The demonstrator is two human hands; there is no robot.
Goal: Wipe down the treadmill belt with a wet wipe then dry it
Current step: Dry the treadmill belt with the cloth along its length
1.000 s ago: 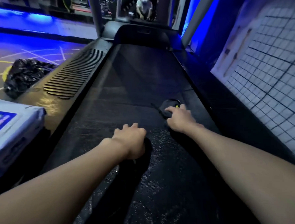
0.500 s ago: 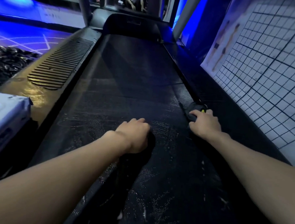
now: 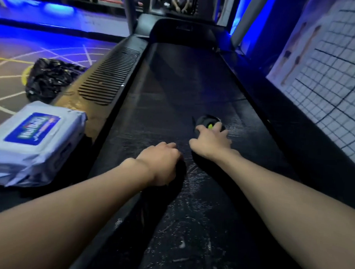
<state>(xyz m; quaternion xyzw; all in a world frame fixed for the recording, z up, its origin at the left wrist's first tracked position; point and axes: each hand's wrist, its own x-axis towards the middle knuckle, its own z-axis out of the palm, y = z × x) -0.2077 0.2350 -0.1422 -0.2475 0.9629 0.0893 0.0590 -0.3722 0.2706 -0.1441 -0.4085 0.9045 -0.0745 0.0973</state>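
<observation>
- We see the right hand [image 3: 210, 143] at centre right of the frame, fingers spread and pressing down on a dark cloth [image 3: 206, 120] with a yellow-green spot.
- The left hand [image 3: 161, 164] sits just beside it at centre, knuckles up and fingers curled under on the belt; we cannot tell if it holds anything.
- The belt [image 3: 174, 89] runs from bottom centre to top centre: black and textured, with pale smears around the cloth and white flecks toward the bottom.
- A slatted rail [image 3: 110, 76] borders it on the left.
- A wipes pack [image 3: 34, 136] lies at middle left, with a black bag [image 3: 51, 78] above it.
- A gridded wall [image 3: 327, 90] fills the right.
</observation>
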